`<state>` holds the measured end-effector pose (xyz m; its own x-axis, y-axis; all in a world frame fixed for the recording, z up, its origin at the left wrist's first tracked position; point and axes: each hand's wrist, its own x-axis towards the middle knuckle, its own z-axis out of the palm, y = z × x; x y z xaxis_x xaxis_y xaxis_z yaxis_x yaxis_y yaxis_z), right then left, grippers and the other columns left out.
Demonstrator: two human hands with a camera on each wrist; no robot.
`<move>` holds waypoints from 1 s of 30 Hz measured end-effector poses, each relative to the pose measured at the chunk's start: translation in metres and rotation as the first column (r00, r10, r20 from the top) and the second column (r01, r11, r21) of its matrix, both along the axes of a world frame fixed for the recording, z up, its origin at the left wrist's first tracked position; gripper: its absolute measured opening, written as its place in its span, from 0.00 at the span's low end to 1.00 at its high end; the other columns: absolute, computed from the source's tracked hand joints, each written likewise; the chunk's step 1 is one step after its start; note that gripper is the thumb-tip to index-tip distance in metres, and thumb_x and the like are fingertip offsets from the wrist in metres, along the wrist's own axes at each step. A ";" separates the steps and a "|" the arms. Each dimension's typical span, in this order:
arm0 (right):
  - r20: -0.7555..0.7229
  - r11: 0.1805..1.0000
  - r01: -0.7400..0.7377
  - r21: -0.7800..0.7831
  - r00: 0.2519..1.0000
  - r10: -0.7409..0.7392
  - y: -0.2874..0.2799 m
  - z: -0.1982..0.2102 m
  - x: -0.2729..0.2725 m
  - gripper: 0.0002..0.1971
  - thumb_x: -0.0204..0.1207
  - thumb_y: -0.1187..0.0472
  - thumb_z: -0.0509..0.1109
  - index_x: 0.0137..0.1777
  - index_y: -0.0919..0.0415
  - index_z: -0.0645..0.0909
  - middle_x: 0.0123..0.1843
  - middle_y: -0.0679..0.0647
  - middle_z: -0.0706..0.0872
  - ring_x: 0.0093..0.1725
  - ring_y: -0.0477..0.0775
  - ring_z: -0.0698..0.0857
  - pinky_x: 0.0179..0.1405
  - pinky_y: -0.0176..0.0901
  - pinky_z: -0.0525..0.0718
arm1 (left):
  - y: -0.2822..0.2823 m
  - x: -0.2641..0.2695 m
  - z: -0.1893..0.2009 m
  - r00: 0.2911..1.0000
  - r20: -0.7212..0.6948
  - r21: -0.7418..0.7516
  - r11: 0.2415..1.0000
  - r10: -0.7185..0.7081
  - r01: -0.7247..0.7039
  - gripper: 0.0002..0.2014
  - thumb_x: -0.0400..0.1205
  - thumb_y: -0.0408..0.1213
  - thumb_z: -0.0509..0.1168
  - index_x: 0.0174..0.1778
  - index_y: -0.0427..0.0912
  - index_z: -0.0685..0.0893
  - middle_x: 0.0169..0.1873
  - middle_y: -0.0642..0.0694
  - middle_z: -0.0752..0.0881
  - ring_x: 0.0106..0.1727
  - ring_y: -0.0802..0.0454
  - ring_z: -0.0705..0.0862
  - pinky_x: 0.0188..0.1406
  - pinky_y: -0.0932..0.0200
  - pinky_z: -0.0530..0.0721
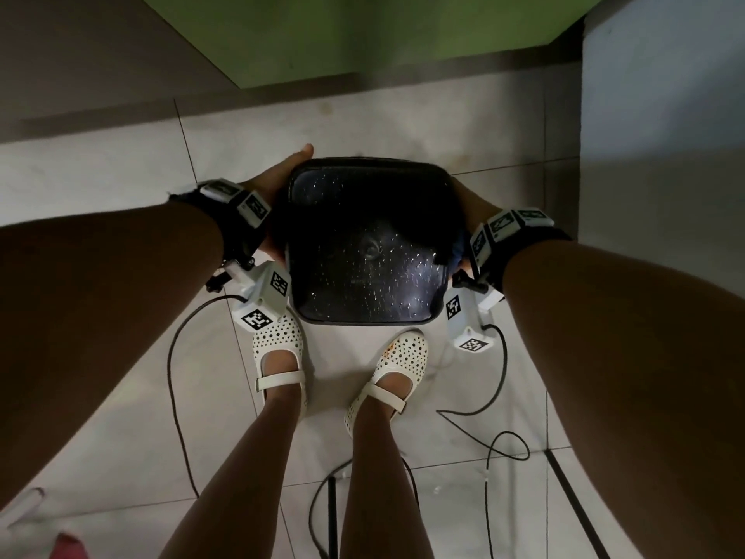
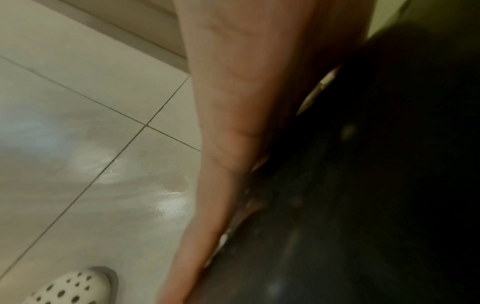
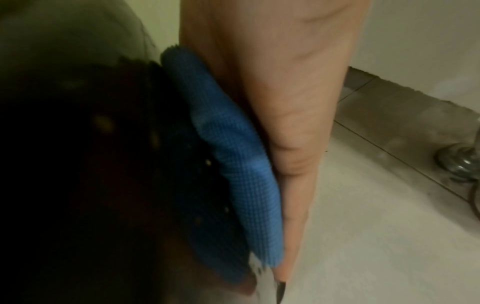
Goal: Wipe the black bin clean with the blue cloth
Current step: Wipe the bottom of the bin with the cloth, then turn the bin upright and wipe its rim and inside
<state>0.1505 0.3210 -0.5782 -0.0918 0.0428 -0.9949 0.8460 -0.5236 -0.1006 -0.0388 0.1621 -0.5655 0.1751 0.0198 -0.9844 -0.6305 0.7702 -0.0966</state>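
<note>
Tiled floor (image 1: 121, 203); wrist-only blue cloth (image 3: 233, 164)

My head view is dim with bowed edges; both wrist views blur, glare streaking the floor (image 2: 166, 203) lower centre.

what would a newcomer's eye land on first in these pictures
The black bin, speckled with droplets, sits in the middle above the white shoes, with the left hand flat against one side. On the other side the right hand presses the blue cloth against it.
</note>
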 end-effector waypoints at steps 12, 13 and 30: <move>-0.147 0.922 0.383 -0.062 0.910 -0.388 -0.024 0.046 0.044 0.25 0.77 0.50 0.58 0.19 0.56 0.79 0.19 0.51 0.79 0.20 0.51 0.79 0.29 0.40 0.74 | -0.037 0.027 0.063 0.996 -0.036 0.175 0.980 -0.085 0.090 0.48 0.48 0.58 0.79 0.67 0.52 0.75 0.71 0.43 0.74 0.71 0.36 0.72 0.60 0.18 0.70; -0.188 0.908 0.417 -0.051 0.889 -0.418 -0.028 0.048 0.047 0.22 0.76 0.53 0.58 0.21 0.55 0.80 0.22 0.51 0.80 0.24 0.52 0.79 0.30 0.40 0.76 | -0.043 0.032 0.064 0.990 -0.059 0.198 0.970 -0.129 0.138 0.55 0.44 0.59 0.81 0.71 0.54 0.70 0.74 0.45 0.71 0.74 0.37 0.69 0.60 0.20 0.72; -0.276 0.865 0.487 0.124 0.854 -0.442 -0.050 0.006 0.063 0.09 0.68 0.77 0.52 0.35 0.64 0.69 0.31 0.58 0.71 0.23 0.52 0.75 0.19 0.34 0.75 | -0.089 0.093 -0.017 0.523 -0.784 0.026 0.824 -0.335 0.566 0.35 0.68 0.30 0.75 0.71 0.41 0.69 0.53 0.54 0.77 0.60 0.51 0.78 0.53 0.65 0.70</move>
